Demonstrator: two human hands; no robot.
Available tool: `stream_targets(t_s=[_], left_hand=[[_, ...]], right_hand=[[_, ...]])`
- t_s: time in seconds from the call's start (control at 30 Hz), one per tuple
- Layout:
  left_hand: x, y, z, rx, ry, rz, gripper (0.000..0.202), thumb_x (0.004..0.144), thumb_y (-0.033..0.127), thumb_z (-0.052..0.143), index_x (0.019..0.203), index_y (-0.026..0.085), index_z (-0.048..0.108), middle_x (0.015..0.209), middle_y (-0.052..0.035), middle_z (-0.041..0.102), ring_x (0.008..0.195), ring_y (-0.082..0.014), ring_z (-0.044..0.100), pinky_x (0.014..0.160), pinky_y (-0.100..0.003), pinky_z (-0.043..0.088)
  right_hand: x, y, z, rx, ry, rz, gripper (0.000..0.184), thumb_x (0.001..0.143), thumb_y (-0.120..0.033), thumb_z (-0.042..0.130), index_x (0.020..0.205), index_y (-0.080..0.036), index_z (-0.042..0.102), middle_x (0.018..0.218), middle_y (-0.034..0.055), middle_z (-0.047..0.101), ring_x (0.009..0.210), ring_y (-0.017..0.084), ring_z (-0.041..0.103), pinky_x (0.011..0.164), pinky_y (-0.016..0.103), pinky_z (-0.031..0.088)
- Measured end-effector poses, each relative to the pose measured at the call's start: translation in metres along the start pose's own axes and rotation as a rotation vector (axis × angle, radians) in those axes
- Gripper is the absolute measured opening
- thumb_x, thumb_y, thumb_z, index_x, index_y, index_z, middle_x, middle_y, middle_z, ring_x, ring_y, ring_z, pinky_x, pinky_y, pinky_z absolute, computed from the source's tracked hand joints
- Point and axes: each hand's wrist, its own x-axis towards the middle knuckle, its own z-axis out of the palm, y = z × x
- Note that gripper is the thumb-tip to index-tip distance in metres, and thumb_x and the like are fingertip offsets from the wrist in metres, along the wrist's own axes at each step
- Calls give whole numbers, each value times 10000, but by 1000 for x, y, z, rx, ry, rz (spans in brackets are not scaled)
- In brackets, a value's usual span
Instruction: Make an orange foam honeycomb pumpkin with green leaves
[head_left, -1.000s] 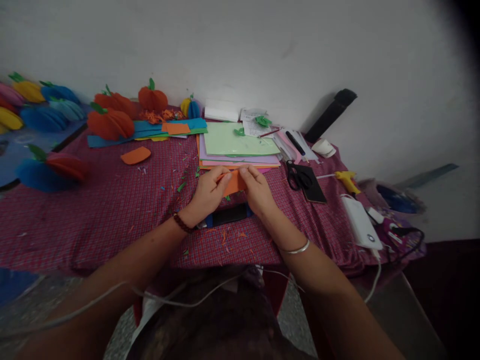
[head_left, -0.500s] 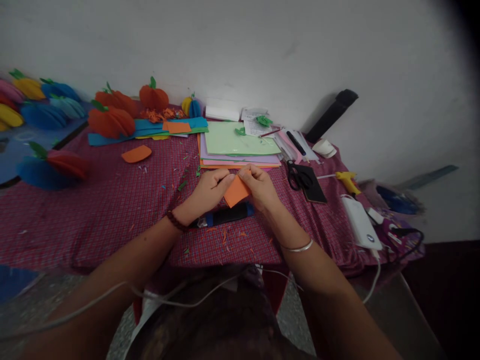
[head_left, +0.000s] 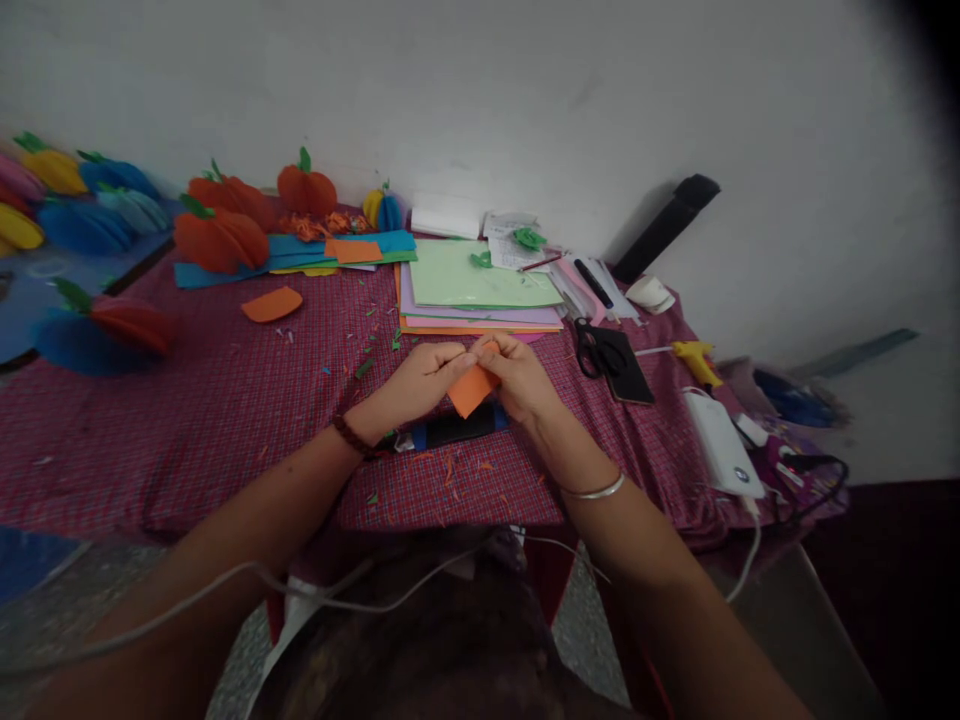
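Note:
Between my two hands is a small piece of orange paper point(head_left: 472, 391), held above the table with one corner pointing down toward me. My left hand point(head_left: 424, 378) pinches its upper left edge between thumb and fingers. From the other side my right hand point(head_left: 521, 376) grips the upper right edge, its thumb close to the left thumb. The fingers hide the paper's top part. Just below the paper lies a dark, blue-edged flat object point(head_left: 457, 428) on the checked cloth. A stack of coloured paper sheets point(head_left: 480, 285) sits right beyond my hands.
Black scissors point(head_left: 592, 350) rest on a dark notebook point(head_left: 630, 375) at the right, near a yellow glue gun point(head_left: 697, 360) and a white power bank point(head_left: 720, 445). Paper pumpkins point(head_left: 221, 238) stand at the left. An orange paper cutout point(head_left: 272, 305) and scraps lie on the cloth.
My thumbs and fingertips have come closer together at the paper's top edge, covering more of it. The paper has shifted slightly; the things on the table stay put.

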Motion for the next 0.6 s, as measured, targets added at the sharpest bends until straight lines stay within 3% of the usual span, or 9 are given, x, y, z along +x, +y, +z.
stream_targets(t_s=[0.27, 0.6], left_hand=[[3, -1, 8, 105, 80, 27, 336, 884, 283, 432, 571, 228, 324, 558, 54, 314, 532, -122, 312, 503, -265, 241], [2, -9, 9, 127, 130, 12, 432, 867, 319, 487, 517, 226, 251, 510, 68, 235, 478, -101, 251, 484, -279, 166]], right_hand=[[10, 12, -4, -61, 32, -4, 436, 658, -599, 747, 659, -193, 586, 598, -32, 583, 539, 118, 516, 536, 245, 412], [15, 12, -18, -139, 176, -82, 429, 733, -575, 691, 618, -205, 505, 539, -52, 483, 482, 103, 417, 470, 236, 327]])
